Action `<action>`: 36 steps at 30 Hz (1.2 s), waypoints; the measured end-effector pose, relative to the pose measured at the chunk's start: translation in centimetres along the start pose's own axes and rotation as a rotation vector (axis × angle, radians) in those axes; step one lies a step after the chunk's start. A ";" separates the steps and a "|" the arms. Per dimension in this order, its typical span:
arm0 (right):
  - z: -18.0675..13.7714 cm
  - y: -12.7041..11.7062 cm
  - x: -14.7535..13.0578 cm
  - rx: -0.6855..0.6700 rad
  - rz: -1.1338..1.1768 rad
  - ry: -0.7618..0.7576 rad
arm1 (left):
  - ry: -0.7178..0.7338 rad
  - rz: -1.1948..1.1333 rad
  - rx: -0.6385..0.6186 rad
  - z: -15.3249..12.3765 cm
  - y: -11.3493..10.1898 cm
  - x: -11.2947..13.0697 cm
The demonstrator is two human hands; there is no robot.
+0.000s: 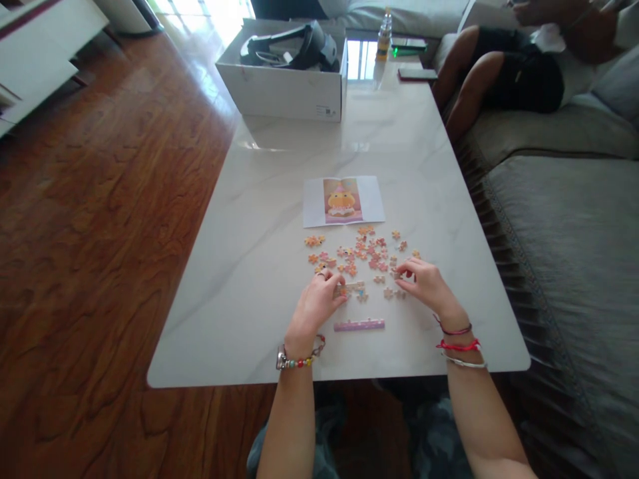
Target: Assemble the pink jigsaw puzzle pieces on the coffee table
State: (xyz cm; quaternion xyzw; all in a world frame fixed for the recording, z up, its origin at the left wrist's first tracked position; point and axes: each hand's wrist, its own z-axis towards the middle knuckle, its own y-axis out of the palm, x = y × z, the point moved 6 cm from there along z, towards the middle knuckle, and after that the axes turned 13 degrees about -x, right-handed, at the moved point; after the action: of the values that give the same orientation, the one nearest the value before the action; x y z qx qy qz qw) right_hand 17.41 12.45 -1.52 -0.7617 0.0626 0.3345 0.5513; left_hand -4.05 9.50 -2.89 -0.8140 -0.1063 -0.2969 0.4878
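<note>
Loose jigsaw puzzle pieces [374, 253] in orange, pink and cream lie scattered near the front of the table. My left hand [317, 303] is closed, its fingertips at the left end of a small group of pale puzzle pieces [355, 287]. On the other side, my right hand [424, 283] pinches a small pale puzzle piece [396, 273], partly hidden by the fingers. Between the hands and the near edge rests a joined purple puzzle strip [359, 325]. Beyond the pieces lies a creased paper sheet [369, 201] printed with a yellow character in a party hat.
A white box [289, 90] holding a black headset [294, 50] stands at the table's far left. Farther back are a bottle [384, 40] and a dark flat object [417, 74]. Another person sits on the grey sofa [564, 193] along the right side.
</note>
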 end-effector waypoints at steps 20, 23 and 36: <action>-1.8 -1.1 1.5 -0.154 0.031 0.047 | 0.033 0.048 0.024 0.9 -0.2 1.0; -1.4 0.2 0.7 -0.218 -0.007 0.008 | 0.025 0.046 0.026 0.9 -0.4 1.1; -0.6 0.9 -1.9 -0.147 0.131 -0.008 | -0.028 0.013 0.018 0.2 -0.6 0.0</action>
State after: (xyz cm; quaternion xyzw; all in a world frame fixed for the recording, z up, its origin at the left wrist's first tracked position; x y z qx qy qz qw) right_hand 15.83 11.07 -1.08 -0.7931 0.0853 0.3763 0.4713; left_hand -4.24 10.00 -2.46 -0.8143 -0.1106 -0.2814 0.4954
